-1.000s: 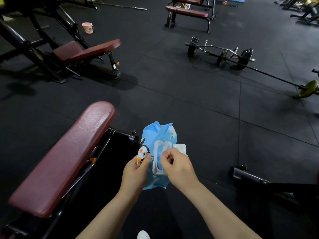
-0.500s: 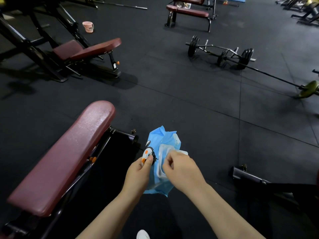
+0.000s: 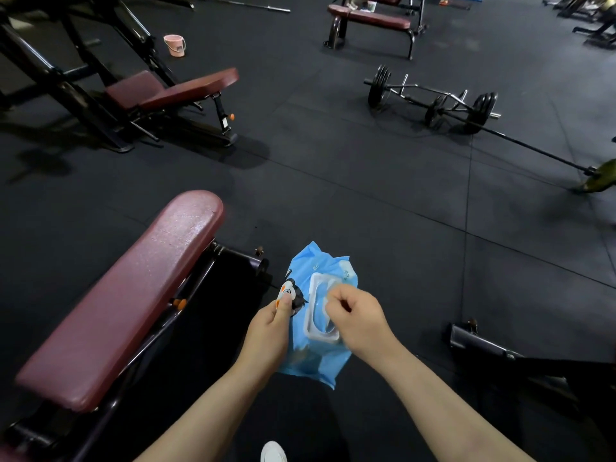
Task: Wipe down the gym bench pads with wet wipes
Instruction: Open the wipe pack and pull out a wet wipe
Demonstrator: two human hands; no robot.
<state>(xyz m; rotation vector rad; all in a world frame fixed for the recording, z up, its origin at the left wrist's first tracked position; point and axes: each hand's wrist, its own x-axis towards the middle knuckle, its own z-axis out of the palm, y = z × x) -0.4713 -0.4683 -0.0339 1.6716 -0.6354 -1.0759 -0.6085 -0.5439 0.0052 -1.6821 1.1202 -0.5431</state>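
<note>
While the left hand (image 3: 266, 331) grips the crinkled blue plastic wet-wipe pack (image 3: 316, 328) by its left edge, thumb pressed on the printed penguin face, the right hand (image 3: 358, 320) hovers over the pack's front with fingers curled in a pinch at the white rectangular plastic dispenser frame (image 3: 318, 311). What the fingertips hold is too small to tell, and no wipe can be made out in the opening. The pack hangs upright in the air, just right of the long maroon padded bench pad (image 3: 133, 295), apart from it.

That pad slopes from lower left to upper right on a black metal frame, its vinyl dull and speckled, with an orange knob (image 3: 181, 303) under its right edge. Beyond the pad, up and left, stands an inclined maroon bench (image 3: 173, 90) with a pink plastic bucket (image 3: 175, 45) behind it; the bucket's contents are hidden. Far beyond the pad, to the right, sits 1 flat maroon bench (image 3: 370, 18), and a black loaded barbell (image 3: 433, 101) lies on the dark rubber floor (image 3: 333, 178). A white shoe toe (image 3: 273, 452) shows below the pack.
</note>
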